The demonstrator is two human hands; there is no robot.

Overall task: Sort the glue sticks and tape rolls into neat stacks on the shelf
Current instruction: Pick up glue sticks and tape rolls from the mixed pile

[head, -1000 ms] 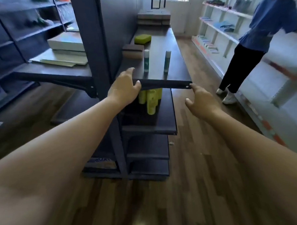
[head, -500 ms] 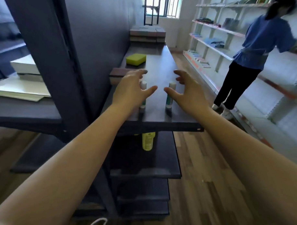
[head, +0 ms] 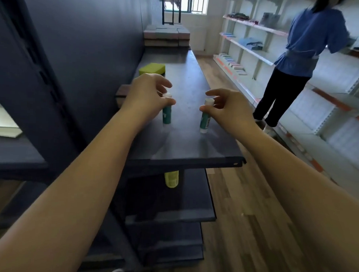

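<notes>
Gripping upright glue sticks (head: 166, 114), both hands (head: 147, 94).

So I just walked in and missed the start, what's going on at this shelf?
A person is working at the dark top shelf with both hands. The left hand grips the upper part of one upright green glue stick, and the right hand pinches a second upright glue stick near its cap. Both sticks appear to stand on the shelf. A yellow-green sponge lies farther back.
</notes>
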